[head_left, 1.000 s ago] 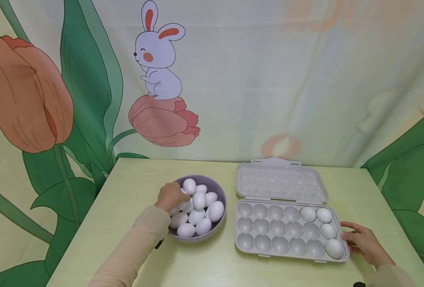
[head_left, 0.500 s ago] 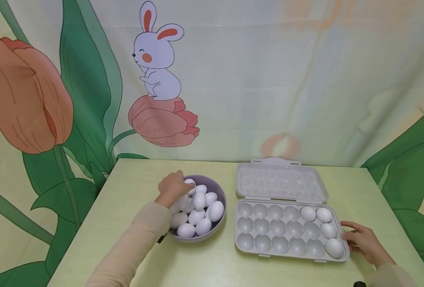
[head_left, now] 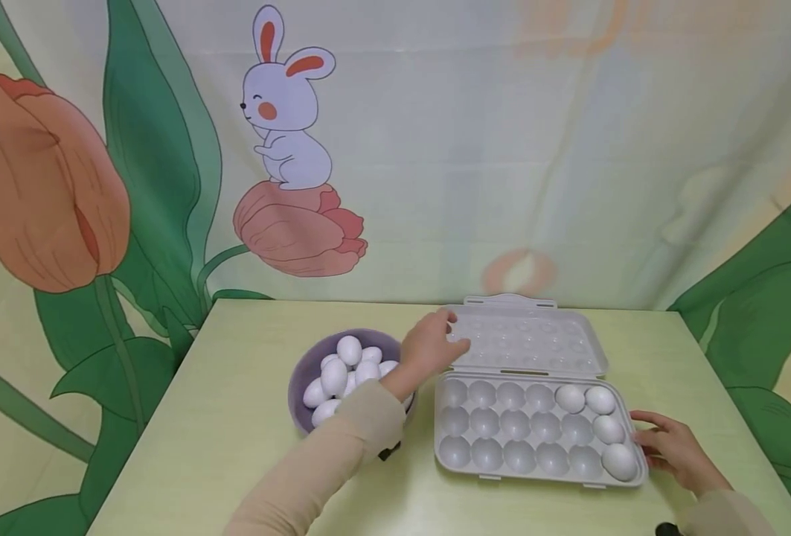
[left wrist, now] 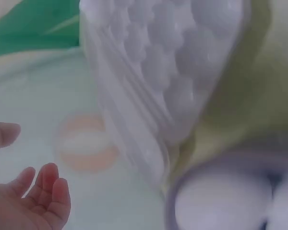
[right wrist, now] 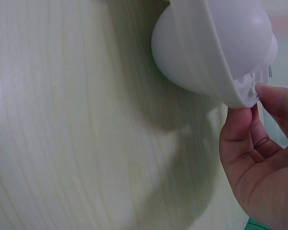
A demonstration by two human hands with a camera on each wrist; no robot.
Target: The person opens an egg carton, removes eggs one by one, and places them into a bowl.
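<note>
My left hand [head_left: 428, 348] is above the gap between the bowl and the carton's lid, thumb and fingers apart. In the left wrist view that hand [left wrist: 31, 199] holds nothing, its fingers loosely bent. White eggs [head_left: 349, 350] fill the purple-grey bowl [head_left: 296, 391], partly hidden by my left forearm. A light grey plastic egg carton [head_left: 542, 465] lies with its lid [head_left: 525, 339] folded back. Several eggs [head_left: 608, 429] sit in its right-end cups. My right hand [head_left: 678, 450] pinches the carton's right rim; in the right wrist view, thumb and fingers [right wrist: 237, 125] grip the edge.
All of this stands on a pale wood-grain table [head_left: 234, 372]. Behind it hangs a curtain [head_left: 422, 149] printed with tulips and a rabbit. The bowl is left of the carton.
My left hand has left the eggs at the bowl's upper left and moved right across the bowl, carrying nothing. The right hand stays on the carton's rim.
</note>
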